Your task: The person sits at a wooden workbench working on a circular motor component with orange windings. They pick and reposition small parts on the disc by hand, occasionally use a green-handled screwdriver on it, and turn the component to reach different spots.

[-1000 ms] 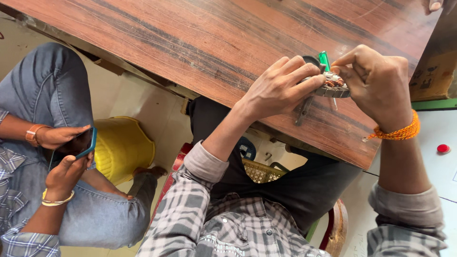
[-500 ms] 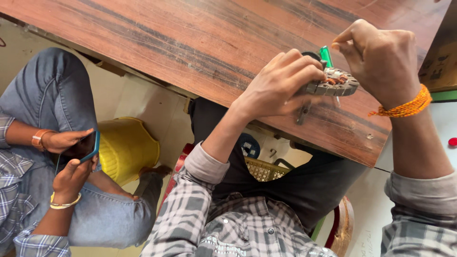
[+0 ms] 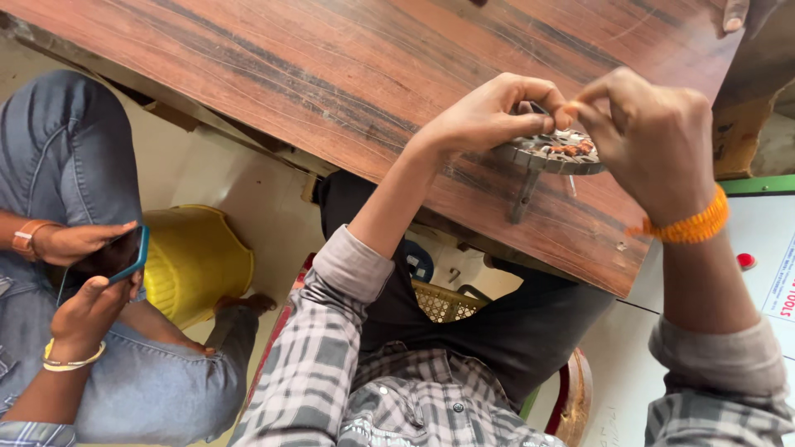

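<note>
A: Where's the part being worked on?

B: A round grey metal piece (image 3: 553,152) with copper-coloured windings on its top sits over the near part of the wooden tabletop (image 3: 273,74), close to the right-hand edge. A short metal leg sticks down from it onto the wood.

A: And the hands?

B: Both are on it. The left hand (image 3: 489,116) curls over the piece's left rim, fingers closed on it. The right hand (image 3: 650,136) is bunched just beside it on the right, fingertips pinched together over the windings; whatever it pinches is too small to tell. An orange band (image 3: 691,225) circles that wrist.

A: Anything blocking the view?

B: The two hands cover most of the piece, so only a front strip of it shows. The fingertips meet right above it and hide the middle.

A: What else is around?

B: To the left, well apart, another person in blue jeans sits holding a phone (image 3: 116,258) in both hands. A yellow bucket (image 3: 199,261) stands on the floor between that person and the tabletop. Under the tabletop there is a woven basket (image 3: 443,302), half hidden by the dark trousers. At the far right lies a white board with a small red button (image 3: 745,261). Someone's fingertip (image 3: 733,18) shows at the top right edge.
</note>
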